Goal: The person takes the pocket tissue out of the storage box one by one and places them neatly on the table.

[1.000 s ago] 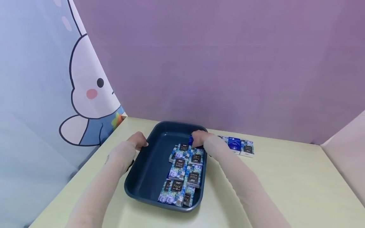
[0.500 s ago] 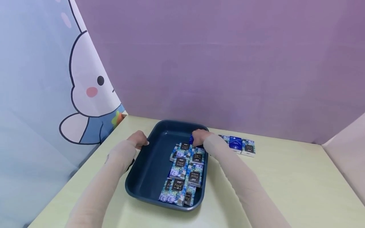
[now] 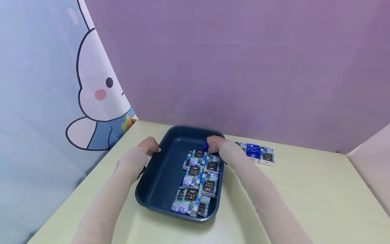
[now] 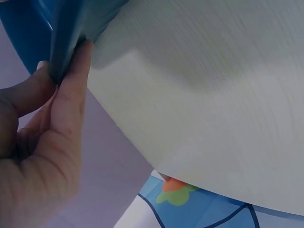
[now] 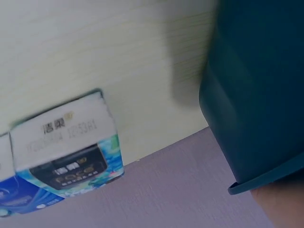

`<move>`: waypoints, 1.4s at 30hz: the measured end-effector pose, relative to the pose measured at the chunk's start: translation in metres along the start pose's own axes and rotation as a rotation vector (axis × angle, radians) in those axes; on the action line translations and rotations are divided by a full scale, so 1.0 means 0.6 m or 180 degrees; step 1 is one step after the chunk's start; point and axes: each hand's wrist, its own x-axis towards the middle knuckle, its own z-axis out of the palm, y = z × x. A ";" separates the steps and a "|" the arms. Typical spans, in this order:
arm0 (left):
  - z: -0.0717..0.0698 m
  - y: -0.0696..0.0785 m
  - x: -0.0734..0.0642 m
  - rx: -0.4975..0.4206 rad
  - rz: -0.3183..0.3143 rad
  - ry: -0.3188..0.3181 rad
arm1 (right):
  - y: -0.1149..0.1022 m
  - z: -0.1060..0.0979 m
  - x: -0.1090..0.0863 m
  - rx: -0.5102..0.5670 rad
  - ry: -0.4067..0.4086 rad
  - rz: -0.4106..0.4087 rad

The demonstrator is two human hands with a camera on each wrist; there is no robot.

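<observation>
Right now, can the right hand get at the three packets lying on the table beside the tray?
Probably yes: the packets lie on bare table just right of the tray, nothing between. But the right hand already holds a blue packet.

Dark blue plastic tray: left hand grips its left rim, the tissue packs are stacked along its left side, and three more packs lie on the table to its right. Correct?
Not quite. The head view shows the patterned tissue packs stacked along the right side of the dark blue plastic tray, not the left. The left hand does grip the left rim, and three more packs lie on the pale table to its right.
</observation>
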 end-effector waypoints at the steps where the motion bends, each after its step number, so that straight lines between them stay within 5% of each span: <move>1: 0.000 0.000 0.000 -0.0035 -0.0030 -0.0009 | 0.000 0.000 0.001 -0.0009 0.0010 -0.0017; 7: 0.001 0.002 -0.002 -0.0254 -0.0098 -0.0071 | 0.003 0.006 0.004 -0.0040 0.0096 -0.0059; 16: -0.001 0.001 0.001 -0.0210 -0.0091 -0.0032 | 0.005 0.004 0.001 -0.0077 0.0329 -0.0144; 35: -0.010 0.002 0.004 0.0146 -0.0052 -0.0024 | -0.010 -0.032 -0.036 -0.0428 0.0553 -0.0248; 42: -0.011 0.004 0.004 0.0250 0.0024 0.0022 | -0.011 -0.049 -0.051 -0.0228 0.0612 -0.0195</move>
